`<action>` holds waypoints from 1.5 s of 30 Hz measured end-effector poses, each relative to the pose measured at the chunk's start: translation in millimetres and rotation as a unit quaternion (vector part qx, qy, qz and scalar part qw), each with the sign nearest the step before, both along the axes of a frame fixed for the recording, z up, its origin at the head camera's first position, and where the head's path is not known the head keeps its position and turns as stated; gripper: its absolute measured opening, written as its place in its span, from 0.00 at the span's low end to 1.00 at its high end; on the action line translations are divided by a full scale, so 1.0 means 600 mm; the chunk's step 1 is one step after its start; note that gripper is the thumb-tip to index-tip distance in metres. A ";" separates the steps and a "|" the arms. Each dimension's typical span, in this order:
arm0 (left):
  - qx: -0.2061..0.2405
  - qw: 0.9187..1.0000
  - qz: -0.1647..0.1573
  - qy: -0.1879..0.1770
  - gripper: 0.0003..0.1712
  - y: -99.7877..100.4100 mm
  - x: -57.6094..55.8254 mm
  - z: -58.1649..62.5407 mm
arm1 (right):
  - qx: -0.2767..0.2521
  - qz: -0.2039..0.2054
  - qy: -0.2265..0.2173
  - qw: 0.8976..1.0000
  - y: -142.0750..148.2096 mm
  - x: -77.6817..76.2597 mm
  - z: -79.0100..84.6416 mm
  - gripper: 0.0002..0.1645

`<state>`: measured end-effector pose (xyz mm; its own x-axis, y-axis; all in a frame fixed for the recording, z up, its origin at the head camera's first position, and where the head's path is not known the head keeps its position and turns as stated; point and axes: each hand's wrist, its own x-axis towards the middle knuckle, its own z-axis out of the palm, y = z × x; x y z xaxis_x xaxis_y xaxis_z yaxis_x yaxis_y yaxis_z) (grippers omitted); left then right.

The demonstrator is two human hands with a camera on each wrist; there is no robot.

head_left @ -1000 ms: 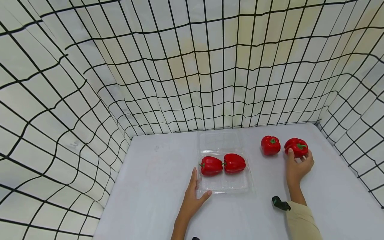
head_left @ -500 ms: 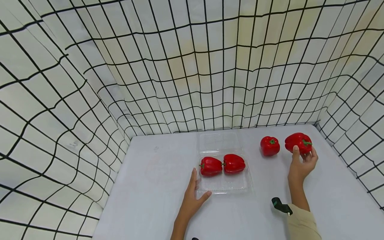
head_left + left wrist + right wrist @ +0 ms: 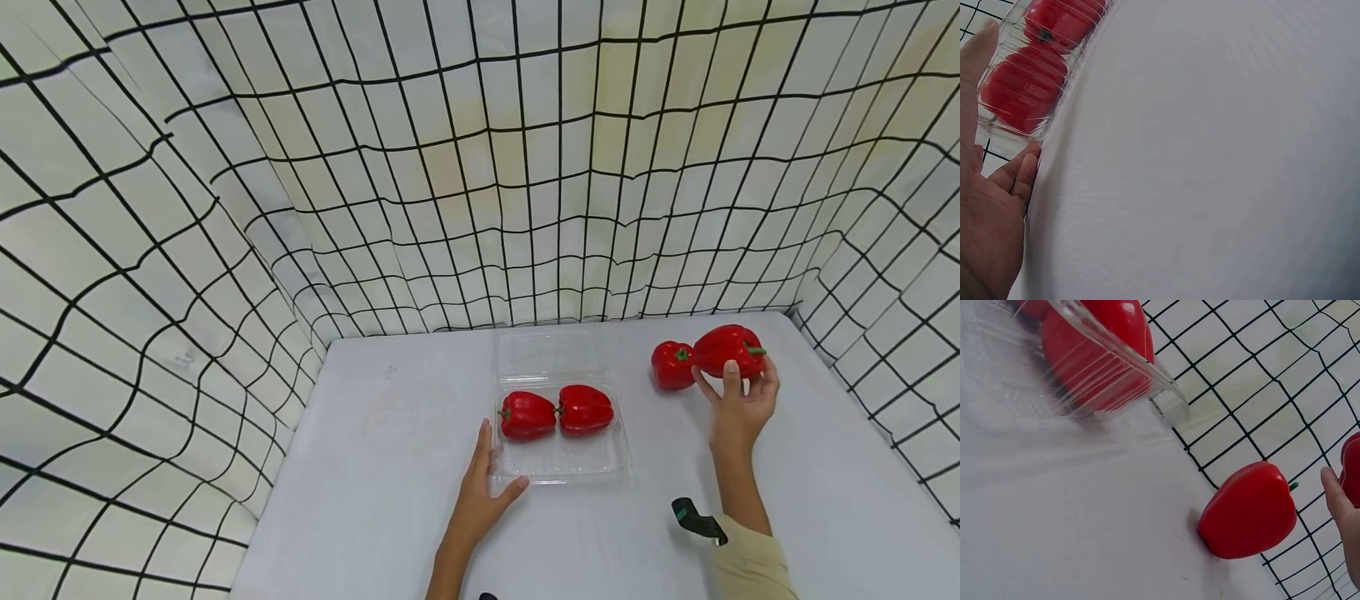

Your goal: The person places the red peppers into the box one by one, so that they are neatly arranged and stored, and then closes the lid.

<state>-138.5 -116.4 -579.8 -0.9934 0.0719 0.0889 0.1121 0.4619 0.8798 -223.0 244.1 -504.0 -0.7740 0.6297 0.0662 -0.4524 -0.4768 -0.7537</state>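
Left hand (image 3: 478, 493) spreads wide; right hand (image 3: 739, 410) grips a pepper (image 3: 722, 347) its wrist view crops.

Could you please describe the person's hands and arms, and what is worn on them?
The left hand and right hand wear no gloves. A beige sleeve covers part of the right forearm, with a bent dark device at its edge. The left forearm shows no sleeve; a small black piece appears beside it.
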 end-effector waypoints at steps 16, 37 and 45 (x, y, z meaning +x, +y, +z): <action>-0.005 1.000 -0.005 0.005 0.58 0.001 0.001 -0.004 | 0.037 0.106 0.006 0.994 -0.029 0.014 0.013 0.42; -0.003 1.000 0.000 0.000 0.59 0.001 0.000 0.000 | 0.278 0.197 -0.100 0.935 -0.073 0.035 -0.004 0.45; -0.007 1.000 0.000 -0.003 0.59 0.000 0.000 0.001 | 0.334 0.240 -0.070 0.909 -0.096 0.041 -0.016 0.44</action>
